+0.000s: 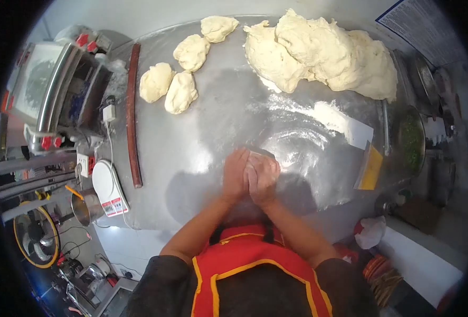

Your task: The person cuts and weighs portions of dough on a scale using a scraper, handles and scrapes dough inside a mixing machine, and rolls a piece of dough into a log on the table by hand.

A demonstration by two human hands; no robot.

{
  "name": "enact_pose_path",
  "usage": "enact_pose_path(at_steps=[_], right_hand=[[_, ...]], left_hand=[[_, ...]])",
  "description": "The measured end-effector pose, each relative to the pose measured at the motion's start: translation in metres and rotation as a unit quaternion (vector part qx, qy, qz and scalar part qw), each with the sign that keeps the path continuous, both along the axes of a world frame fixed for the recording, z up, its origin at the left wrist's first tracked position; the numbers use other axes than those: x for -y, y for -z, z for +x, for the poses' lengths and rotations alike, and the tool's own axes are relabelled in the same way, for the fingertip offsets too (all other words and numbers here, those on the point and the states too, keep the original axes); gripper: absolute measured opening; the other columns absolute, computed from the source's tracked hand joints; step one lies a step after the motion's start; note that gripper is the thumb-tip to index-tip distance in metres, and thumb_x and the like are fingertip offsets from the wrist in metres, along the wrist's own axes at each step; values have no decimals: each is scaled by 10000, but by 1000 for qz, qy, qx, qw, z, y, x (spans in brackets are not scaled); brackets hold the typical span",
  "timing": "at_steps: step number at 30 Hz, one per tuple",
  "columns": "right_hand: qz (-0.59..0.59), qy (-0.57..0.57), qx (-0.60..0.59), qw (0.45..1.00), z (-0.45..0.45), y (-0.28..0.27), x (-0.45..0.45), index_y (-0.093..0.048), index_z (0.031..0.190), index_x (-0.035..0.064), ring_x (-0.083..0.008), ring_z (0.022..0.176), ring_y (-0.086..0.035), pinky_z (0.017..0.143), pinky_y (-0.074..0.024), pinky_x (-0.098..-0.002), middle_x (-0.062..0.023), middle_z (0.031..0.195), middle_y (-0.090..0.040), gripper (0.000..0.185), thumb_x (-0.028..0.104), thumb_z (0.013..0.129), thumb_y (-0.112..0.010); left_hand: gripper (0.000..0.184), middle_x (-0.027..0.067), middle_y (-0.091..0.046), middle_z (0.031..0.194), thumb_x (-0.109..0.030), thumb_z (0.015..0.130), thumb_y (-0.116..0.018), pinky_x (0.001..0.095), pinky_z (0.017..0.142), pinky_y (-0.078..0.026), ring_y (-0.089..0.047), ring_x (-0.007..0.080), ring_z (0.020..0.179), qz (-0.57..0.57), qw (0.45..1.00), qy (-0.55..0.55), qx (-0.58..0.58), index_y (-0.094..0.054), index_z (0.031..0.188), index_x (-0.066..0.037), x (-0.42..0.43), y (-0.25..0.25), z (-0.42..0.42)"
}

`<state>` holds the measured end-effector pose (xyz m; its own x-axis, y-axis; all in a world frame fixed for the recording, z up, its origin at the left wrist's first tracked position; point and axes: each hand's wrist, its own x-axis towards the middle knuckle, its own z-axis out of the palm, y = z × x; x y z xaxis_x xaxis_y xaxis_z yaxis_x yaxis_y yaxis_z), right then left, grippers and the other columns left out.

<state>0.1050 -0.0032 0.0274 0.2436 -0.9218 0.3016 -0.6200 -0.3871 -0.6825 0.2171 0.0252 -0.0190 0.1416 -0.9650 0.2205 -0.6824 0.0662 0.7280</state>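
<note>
My left hand (236, 173) and my right hand (264, 172) are pressed together over the near middle of the metal worktop (213, 132). Fingers on both are closed. A pale bit shows at their tops, but what lies between the palms is hidden. Flour (329, 116) is smeared over the worktop just beyond and to the right of them. A large mound of dough (323, 53) rests at the back right. Several smaller dough lumps, among them a front one (181, 93), sit at the back left. At the right lies a scraper (371, 168) with a yellow handle and pale blade.
A reddish-brown wooden rod (132, 116) runs along the worktop's left side. Close to it is a white kitchen scale (107, 185). A bowl of chopped greens (413, 140) stands past the right edge. Below left are a fan (36, 235) and a metal pot (86, 206).
</note>
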Motion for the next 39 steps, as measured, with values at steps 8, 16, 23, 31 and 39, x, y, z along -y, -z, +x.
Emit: enact_pose_path(at_steps=[8, 16, 23, 31, 39], right_hand=[[8, 77, -186, 980, 18, 39, 100, -587, 906, 77, -314, 918, -504, 878, -337, -449, -125, 932, -560, 177, 209, 832, -495], [429, -37, 41, 901, -16, -28, 115, -586, 931, 66, -332, 954, -509, 876, -351, -460, -130, 924, -571, 185, 182, 841, -474], [-165, 57, -126, 977, 8, 20, 35, -577, 876, 59, -332, 888, -505, 795, -363, -461, -147, 915, -564, 192, 205, 859, -454], [-17, 55, -235, 970, 22, 35, 135, -566, 891, 81, -335, 979, -477, 805, -368, -487, -119, 952, -546, 205, 263, 841, -487], [-56, -106, -181, 976, -22, -17, 47, -547, 1008, 60, -328, 919, -527, 805, -366, -471, -142, 949, -551, 223, 165, 813, -518]], left_hand=[[250, 130, -526, 1143, -214, 831, -515, 462, 958, -302, -446, 311, 1122, 51, 985, -65, 150, -543, 1019, -51, 99, -15, 0], [239, 122, -557, 1108, -240, 855, -473, 458, 889, -361, -493, 313, 1062, 335, 911, 40, -237, -544, 1006, -70, 104, -68, 49], [212, 83, -549, 910, -246, 748, -556, 430, 768, -377, -515, 251, 877, -134, 978, -36, 154, -552, 887, -86, 46, -13, -4], [208, 91, -560, 904, -274, 820, -535, 417, 779, -375, -520, 268, 882, -44, 974, -106, 197, -562, 904, -85, 140, -3, 14], [192, 111, -577, 880, -227, 826, -522, 445, 812, -388, -536, 285, 896, -9, 991, -98, 89, -559, 923, -65, 39, -47, -19]])
